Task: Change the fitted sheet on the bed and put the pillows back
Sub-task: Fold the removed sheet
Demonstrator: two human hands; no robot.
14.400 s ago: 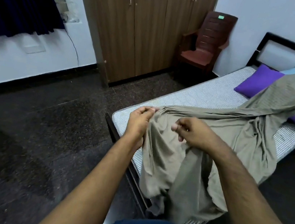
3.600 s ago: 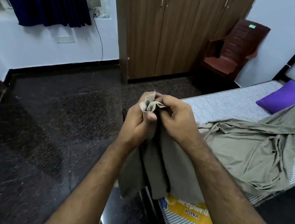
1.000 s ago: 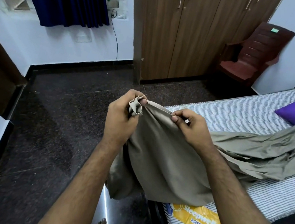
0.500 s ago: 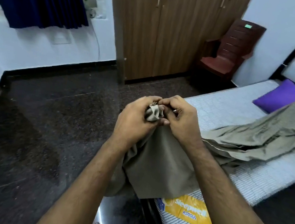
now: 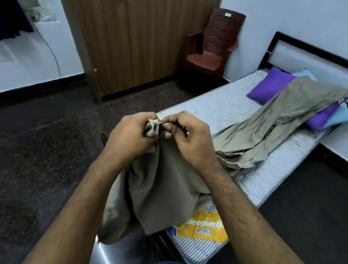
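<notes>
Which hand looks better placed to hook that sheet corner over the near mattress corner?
Probably the left hand: it grips the bunched corner of the sheet, while the right hand only pinches its edge.

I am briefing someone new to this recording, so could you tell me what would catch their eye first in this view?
First, the two hands meeting at centre: the left hand and right hand both pinch a bunched corner of the olive fitted sheet, which hangs over the foot of the bed and trails up it. Next, the bare striped mattress with its yellow label at the near end. Then the purple pillow by the headboard, partly under the sheet.
</notes>
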